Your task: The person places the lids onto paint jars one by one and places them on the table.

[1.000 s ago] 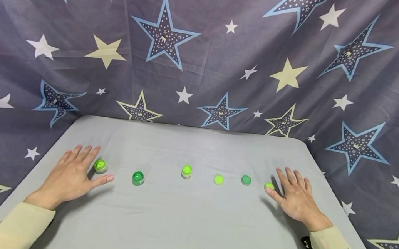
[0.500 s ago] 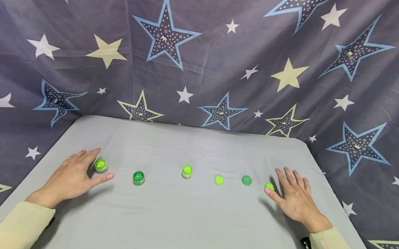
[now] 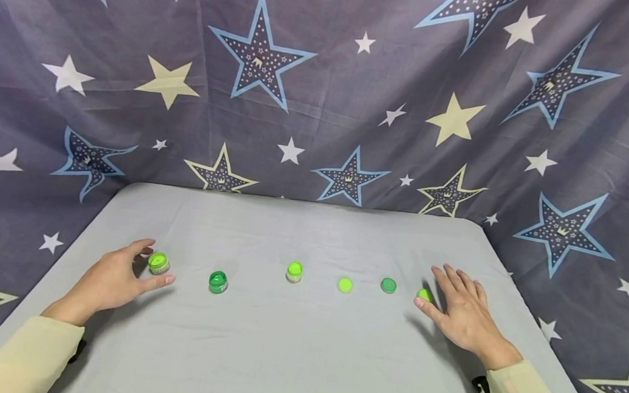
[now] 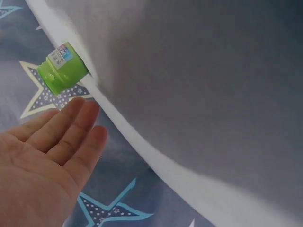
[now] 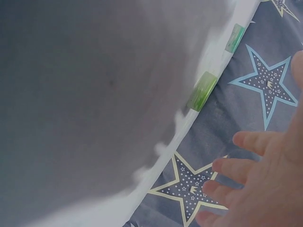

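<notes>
My left hand [image 3: 108, 281] hovers beside a small light green paint jar [image 3: 159, 263] that stands uncapped. Its thumb and fingers are spread on either side of the jar; in the left wrist view the fingertips [image 4: 90, 111] are apart from it. A dark green jar [image 3: 218, 282] and another light green jar [image 3: 294, 272], both uncapped, stand further right. My right hand [image 3: 464, 316] is held over the table with fingers extended and nothing gripped. Its thumb partly covers a light green lid [image 3: 425, 294] in the head view; the right wrist view shows that lid apart from the fingers.
A light green lid [image 3: 345, 284] and a dark green lid [image 3: 388, 285] lie on the table between the jars and my right hand. The grey table [image 3: 303, 354] ends at the back against a star-patterned curtain [image 3: 321, 99], which also runs along both sides.
My left hand's fingers have bent and come down toward the far side of the light green jar, with the thumb staying on the near side. The right hand has barely moved.
</notes>
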Available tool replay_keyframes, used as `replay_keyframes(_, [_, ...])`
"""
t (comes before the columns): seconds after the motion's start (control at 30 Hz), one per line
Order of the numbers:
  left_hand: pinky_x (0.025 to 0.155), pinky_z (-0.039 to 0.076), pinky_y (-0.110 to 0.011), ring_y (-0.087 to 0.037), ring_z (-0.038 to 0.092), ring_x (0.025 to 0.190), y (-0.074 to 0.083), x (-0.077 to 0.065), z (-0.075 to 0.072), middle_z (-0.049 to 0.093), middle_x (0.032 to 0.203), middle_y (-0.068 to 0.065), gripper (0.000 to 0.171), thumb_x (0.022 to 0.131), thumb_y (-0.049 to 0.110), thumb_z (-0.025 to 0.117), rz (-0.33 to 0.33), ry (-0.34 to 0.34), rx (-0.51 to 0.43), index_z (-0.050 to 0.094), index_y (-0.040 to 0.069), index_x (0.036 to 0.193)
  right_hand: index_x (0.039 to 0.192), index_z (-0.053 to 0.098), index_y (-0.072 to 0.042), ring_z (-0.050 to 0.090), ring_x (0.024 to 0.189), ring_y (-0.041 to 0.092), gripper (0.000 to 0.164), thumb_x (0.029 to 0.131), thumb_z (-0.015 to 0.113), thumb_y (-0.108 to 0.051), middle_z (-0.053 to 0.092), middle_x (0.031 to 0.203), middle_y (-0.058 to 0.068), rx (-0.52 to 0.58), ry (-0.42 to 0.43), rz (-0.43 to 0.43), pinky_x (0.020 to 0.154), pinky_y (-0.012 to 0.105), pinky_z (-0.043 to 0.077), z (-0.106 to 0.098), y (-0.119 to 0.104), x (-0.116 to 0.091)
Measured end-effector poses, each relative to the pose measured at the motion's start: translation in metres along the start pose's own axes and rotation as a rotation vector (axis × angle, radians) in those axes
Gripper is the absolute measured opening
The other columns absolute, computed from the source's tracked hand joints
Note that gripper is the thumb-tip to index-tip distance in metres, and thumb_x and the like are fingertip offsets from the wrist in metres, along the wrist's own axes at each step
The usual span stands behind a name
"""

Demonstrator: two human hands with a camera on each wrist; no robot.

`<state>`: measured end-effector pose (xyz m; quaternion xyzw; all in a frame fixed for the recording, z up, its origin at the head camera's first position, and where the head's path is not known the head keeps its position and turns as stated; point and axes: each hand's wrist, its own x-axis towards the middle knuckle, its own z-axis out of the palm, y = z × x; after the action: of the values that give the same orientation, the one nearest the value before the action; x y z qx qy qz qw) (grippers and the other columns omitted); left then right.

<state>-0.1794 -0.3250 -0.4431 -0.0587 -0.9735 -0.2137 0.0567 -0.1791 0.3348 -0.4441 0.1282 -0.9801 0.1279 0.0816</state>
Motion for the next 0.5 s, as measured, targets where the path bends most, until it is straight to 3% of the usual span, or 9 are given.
replay_keyframes(0.2, [0.082,0.051,-0.058,-0.043,0.065,0.101,-0.0041,0.0022,0.0036,0.068,0.111,-0.027,0.092,0.078,0.046,0.088,-0.002,-0.005,-0.061,0.049,-0.008,0.141,0.155,0.040,-0.004,0.028,0.143,0.053,0.084,0.096,0.062,-0.060,0.036,0.157,0.029,0.015,0.024,-0.012,0.113,0.070,0.014,0.0013,0.0001,-0.0005])
replay_keyframes(0.5, [0.071,0.049,-0.036,-0.029,0.063,0.090,-0.0102,0.0073,0.0048,0.068,0.098,-0.013,0.069,0.080,0.023,0.089,-0.039,-0.043,-0.135,0.058,-0.008,0.133,0.147,0.050,-0.002,0.042,0.134,0.051,0.078,0.092,0.071,-0.053,0.048,0.148,0.028,0.052,0.103,-0.057,0.108,0.067,0.023,0.0037,-0.0029,-0.0002])
